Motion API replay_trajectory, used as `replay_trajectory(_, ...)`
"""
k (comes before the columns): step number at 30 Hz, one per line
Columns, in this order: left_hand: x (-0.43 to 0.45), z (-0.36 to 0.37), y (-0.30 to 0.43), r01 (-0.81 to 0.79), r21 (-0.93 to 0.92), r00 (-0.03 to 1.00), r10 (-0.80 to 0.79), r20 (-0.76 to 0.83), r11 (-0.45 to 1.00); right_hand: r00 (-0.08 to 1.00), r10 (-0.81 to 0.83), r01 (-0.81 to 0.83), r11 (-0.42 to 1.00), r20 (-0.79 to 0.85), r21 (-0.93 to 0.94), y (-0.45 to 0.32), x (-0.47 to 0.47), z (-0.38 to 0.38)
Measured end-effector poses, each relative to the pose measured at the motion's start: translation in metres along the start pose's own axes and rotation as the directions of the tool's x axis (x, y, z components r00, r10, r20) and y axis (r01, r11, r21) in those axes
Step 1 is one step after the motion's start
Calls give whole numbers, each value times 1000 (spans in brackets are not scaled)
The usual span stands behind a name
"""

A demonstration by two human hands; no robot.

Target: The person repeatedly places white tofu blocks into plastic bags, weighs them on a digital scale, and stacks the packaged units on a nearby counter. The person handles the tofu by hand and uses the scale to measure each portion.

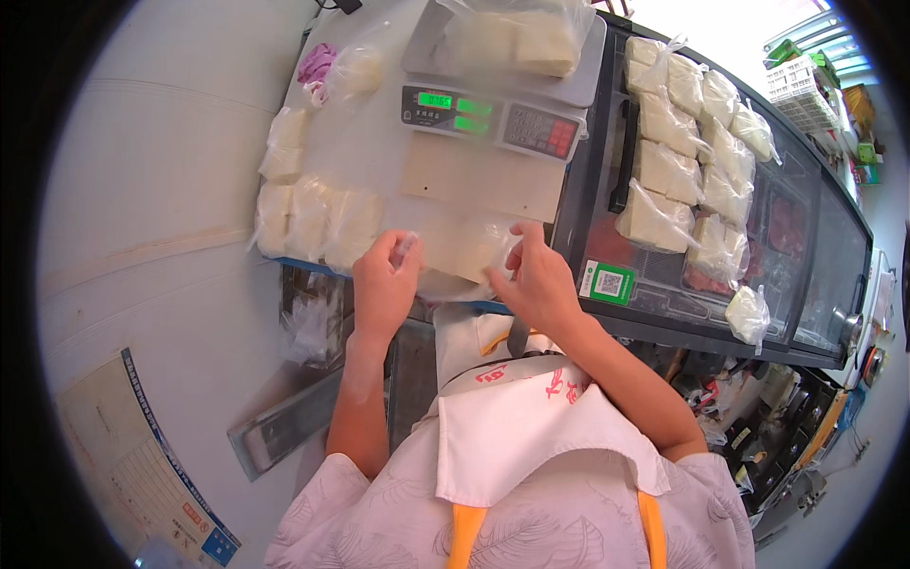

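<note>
A clear plastic bag with pale, tofu-like blocks [455,245] in it lies at the counter's front edge, between my two hands. My left hand [386,284] pinches a bit of the clear film between thumb and fingers, at the bag's left side. On the other side, my right hand [534,277] has its thumb and bent fingers around the bag's clear right edge. Blur and the see-through film hide the bag's exact outline. Beyond the hands stands a digital scale [455,114] with a lit green display, and on its pan rests another bag of pale blocks [544,46].
Bagged blocks [309,213] line the counter's left edge, near a purple bag [317,64]. To the right, several more bags [661,167] lie on a glass-topped display case [775,178] with a black handle [624,156]. A green printed-code card [608,282] lies on its glass.
</note>
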State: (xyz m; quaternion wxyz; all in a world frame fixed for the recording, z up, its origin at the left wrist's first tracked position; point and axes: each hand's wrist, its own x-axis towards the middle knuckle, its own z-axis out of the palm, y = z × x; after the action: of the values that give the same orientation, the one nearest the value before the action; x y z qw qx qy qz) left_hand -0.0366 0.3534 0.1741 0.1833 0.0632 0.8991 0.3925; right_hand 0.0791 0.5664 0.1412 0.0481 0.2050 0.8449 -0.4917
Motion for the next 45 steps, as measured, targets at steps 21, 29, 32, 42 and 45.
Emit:
replay_trajectory(21,-1,-15,3,172,-459,961,-251,-117,871,990,-25,-77,739,142,670,2,-9,-17)
replay_trajectory(29,2,-11,-22,141,-333,981,-177,-81,932,998,-49,66,870,-48,489,46,-40,-44)
replay_trajectory(32,-4,4,-6,133,-289,984,-160,-74,948,983,25,56,902,-181,428,89,-68,-67)
replay_trajectory(42,-13,-3,-16,163,-81,977,-172,-122,983,540,176,-412,908,-823,-76,305,-203,-224)
replay_trajectory(45,-18,0,-5,142,-59,981,-149,-121,988,488,36,-624,713,-872,-319,395,-237,-291)
